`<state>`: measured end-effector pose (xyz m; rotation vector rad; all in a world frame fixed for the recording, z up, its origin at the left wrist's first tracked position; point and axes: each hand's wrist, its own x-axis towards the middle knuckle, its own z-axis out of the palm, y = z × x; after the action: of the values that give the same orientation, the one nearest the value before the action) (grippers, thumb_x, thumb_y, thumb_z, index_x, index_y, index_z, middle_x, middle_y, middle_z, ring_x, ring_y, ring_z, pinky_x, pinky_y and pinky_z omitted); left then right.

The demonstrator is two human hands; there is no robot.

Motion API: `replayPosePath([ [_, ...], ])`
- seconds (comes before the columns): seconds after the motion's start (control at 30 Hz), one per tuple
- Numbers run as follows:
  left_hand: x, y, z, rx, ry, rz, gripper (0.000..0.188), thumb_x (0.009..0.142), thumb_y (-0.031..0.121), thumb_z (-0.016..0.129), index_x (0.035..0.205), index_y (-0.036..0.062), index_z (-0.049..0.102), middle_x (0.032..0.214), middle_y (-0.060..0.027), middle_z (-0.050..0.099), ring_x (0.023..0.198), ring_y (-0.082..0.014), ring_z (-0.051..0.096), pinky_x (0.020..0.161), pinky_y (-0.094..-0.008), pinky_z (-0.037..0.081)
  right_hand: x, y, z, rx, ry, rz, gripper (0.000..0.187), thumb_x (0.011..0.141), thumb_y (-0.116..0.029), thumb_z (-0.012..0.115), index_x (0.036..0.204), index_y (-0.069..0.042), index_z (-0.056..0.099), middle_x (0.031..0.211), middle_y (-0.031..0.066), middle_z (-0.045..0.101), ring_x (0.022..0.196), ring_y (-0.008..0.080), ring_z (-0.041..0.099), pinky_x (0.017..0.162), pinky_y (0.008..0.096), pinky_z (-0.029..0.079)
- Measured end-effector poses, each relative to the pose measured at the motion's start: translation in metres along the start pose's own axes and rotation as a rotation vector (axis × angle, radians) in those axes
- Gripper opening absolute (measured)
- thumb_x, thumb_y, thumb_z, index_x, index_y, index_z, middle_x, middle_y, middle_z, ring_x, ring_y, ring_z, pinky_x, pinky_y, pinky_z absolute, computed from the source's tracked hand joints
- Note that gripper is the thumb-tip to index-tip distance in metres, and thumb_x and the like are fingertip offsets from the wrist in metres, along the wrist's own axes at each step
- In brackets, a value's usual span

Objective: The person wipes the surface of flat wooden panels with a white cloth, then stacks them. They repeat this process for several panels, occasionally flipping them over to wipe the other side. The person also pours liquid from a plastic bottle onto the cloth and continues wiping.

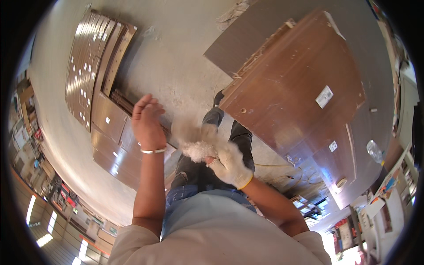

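Observation:
My left hand (148,126) is bare, with a metal bangle at the wrist. It is raised in front of my left side, its fingers loosely bent and apart, and nothing shows in it. My right hand (232,167) wears a whitish knitted glove with a yellow cuff edge, and a bare thumb tip or fingertip shows through it. Its fingers are closed on a fluffy whitish wad (196,148) in front of my waist. Motion smears the wad's far part, so I cannot tell exactly what it is. The two hands are apart.
To the right, brown wood panels (296,84) lie stacked on a larger board, with a clear plastic bottle (374,152) and a tape roll (341,183). Labelled brown panels (84,75) stand stacked at the left. A cable (274,165) runs along the floor.

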<state>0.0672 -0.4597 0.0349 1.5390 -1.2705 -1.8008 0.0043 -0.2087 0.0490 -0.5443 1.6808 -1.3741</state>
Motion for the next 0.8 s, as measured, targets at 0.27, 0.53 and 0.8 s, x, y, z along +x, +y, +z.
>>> replayPosePath([
  [0.27,-0.005,0.043,0.106,0.355,-0.501,0.455,0.023,0.106,0.003,0.054,0.122,-0.0023,0.069,0.107,-0.0092,0.073,0.094,-0.0186,0.070,0.090,-0.0309,0.056,-0.144,-0.022,-0.039,0.420,0.716,0.282,0.027,0.104,-0.021,0.061,0.118,0.000,0.072,0.103,0.0039,0.072,0.092,0.0141,0.065,0.074,0.0308,0.052],
  [0.53,-0.036,-0.026,0.263,0.884,-1.052,1.065,0.041,0.103,0.018,0.063,0.143,0.0087,0.063,0.159,-0.0136,0.052,0.154,-0.0381,0.037,0.125,-0.0512,0.029,-0.001,0.005,-0.031,-0.781,0.871,-0.424,0.043,0.081,-0.015,0.069,0.124,-0.008,0.072,0.136,0.0128,0.067,0.140,0.0346,0.055,0.121,0.0479,0.038],
  [0.8,-0.024,-0.053,0.269,1.248,-1.062,1.297,0.067,0.098,0.029,0.066,0.159,0.0117,0.044,0.174,-0.0163,0.025,0.161,-0.0444,0.016,0.130,-0.0586,0.009,-0.176,0.118,-0.103,-1.072,1.241,0.217,0.040,0.090,-0.014,0.062,0.129,-0.007,0.066,0.125,0.0152,0.069,0.109,0.0321,0.068,0.084,0.0459,0.058],
])
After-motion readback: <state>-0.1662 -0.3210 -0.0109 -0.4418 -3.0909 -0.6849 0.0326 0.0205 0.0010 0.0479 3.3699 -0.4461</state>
